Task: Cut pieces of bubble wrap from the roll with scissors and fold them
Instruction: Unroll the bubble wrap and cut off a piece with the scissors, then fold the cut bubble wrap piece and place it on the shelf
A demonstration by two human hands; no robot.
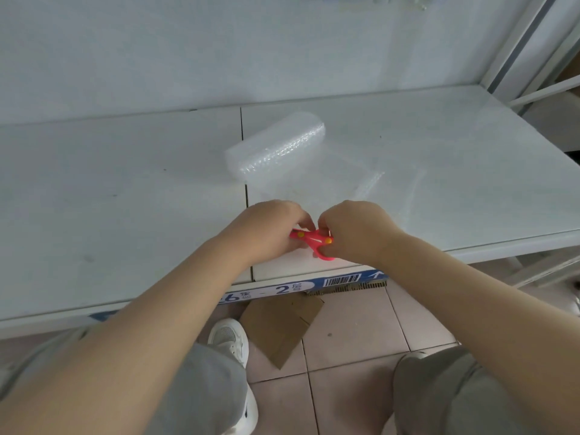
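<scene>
A roll of clear bubble wrap [276,146] lies on the white shelf, its loose sheet [339,183] unrolled toward me and to the right. Small red scissors [314,241] with yellow dots sit near the shelf's front edge. My left hand [266,227] and my right hand [354,227] both grip the scissors, one from each side. The blades are hidden behind my fingers.
The white shelf [125,199] has a seam down its middle and a blue label strip [282,290] along its front edge. A wall rises behind it and a metal upright [518,51] stands at the right. Cardboard pieces [279,328] lie on the tiled floor below.
</scene>
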